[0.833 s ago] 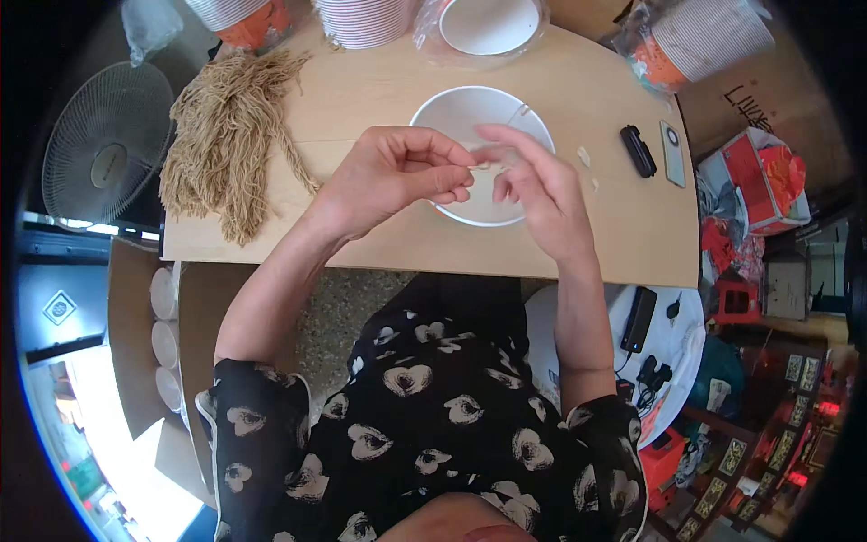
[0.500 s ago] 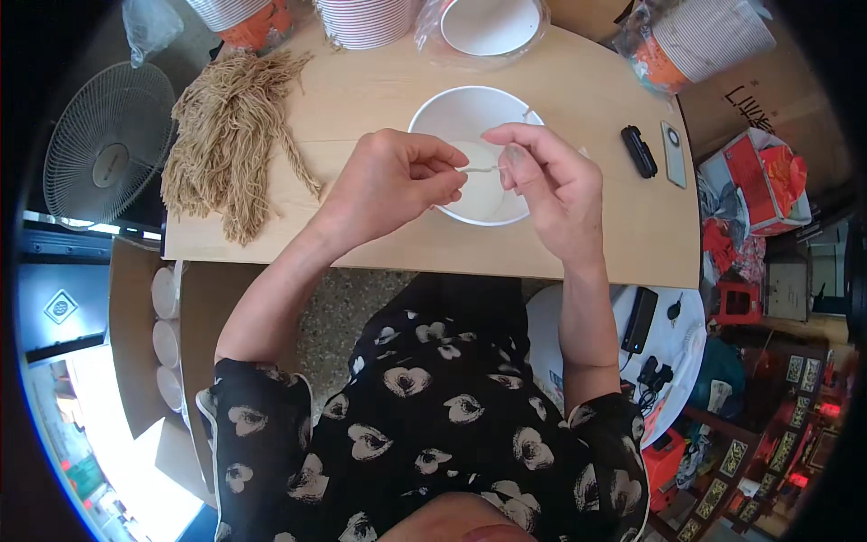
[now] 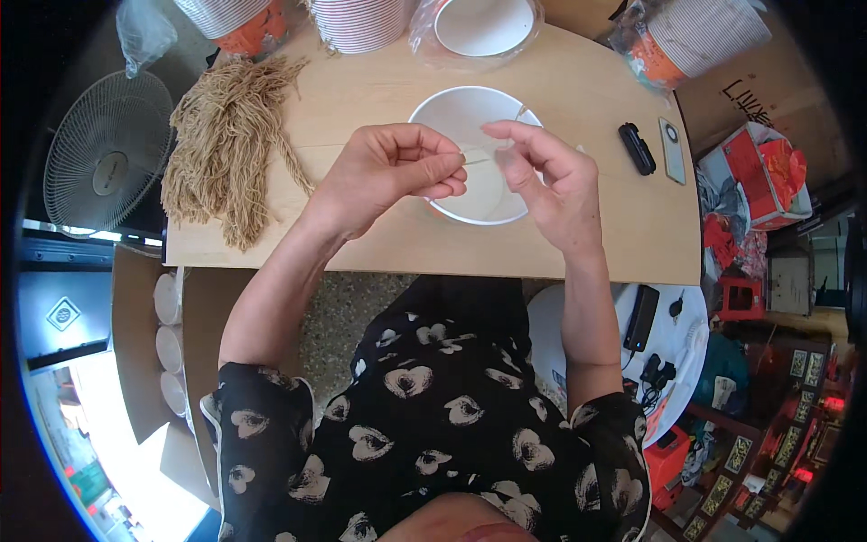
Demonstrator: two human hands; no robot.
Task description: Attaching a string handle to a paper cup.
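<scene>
In front of me, over the near half of a white bowl (image 3: pixel 483 212), my left hand (image 3: pixel 388 176) pinches a thin pale strand (image 3: pixel 477 162) between thumb and fingertips. The strand sticks out towards my right hand (image 3: pixel 553 185). That hand is raised close by, with its index finger and thumb apart; the thumb tip is slightly blurred at the strand's free end. Whether it touches the strand is hard to see. To the left lies a thick bundle of tan cords (image 3: pixel 230 144), apart from both hands.
Stacks of paper bowls (image 3: pixel 361 23) line the table's (image 3: pixel 361 257) far edge, one in plastic (image 3: pixel 483 27). A black case (image 3: pixel 638 149) and a phone-like slab (image 3: pixel 672 149) lie at right. A fan (image 3: pixel 110 167) stands left, and an open carton (image 3: pixel 203 334) sits below the table's left side.
My right thumb and index finger have moved apart. The left fingers have closed more tightly round the strand, and less of it shows between the hands.
</scene>
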